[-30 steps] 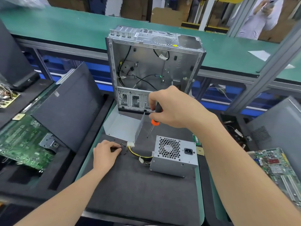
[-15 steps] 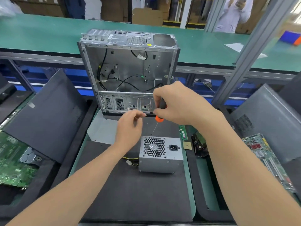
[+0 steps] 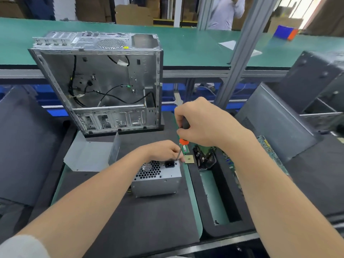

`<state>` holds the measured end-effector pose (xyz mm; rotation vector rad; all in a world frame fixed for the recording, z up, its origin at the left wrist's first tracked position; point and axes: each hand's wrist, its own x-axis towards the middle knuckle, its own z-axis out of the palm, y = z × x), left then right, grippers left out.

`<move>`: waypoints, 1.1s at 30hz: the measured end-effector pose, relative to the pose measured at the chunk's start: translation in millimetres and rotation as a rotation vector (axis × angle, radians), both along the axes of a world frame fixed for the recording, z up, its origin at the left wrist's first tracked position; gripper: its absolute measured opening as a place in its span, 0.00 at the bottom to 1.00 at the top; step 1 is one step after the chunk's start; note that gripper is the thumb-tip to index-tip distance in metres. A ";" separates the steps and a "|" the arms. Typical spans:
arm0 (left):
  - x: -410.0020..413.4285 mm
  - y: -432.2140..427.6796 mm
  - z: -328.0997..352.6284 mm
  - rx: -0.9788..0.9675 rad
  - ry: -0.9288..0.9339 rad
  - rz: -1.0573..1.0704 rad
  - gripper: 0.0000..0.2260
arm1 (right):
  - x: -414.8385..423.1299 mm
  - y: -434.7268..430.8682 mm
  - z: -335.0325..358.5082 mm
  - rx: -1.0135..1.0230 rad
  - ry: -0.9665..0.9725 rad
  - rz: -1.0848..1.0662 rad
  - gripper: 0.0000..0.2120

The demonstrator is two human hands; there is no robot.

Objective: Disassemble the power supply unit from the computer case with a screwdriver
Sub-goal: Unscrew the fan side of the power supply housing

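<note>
R hand is wrapped round the black-and-orange handle of the screwdriver, shaft angled down-left w/ its tip at the rear top edge of the power supply unit. The unit lies out of the computer case, on the dark foam mat in front of it, fan grille and socket toward the camera. L hand sits over the unit's top, fingertips bunched right at the shaft's tip — can't tell if they pinch the tip or sth small; the case stands upright, open side facing the camera, cables inside.
</note>
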<state>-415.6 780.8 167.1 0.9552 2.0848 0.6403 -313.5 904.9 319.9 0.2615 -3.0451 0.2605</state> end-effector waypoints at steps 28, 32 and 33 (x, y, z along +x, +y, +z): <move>-8.8 -7.0 -6.8 0.124 -0.225 0.015 0.12 | -0.4 3.7 -0.3 -0.018 -0.015 0.004 0.02; -8.8 -7.4 -7.3 0.133 -0.250 0.004 0.10 | 0.1 3.6 1.1 -0.013 -0.018 0.004 0.03; -9.0 -7.7 -7.6 0.136 -0.253 0.003 0.10 | 0.1 3.6 1.4 -0.012 -0.020 0.003 0.03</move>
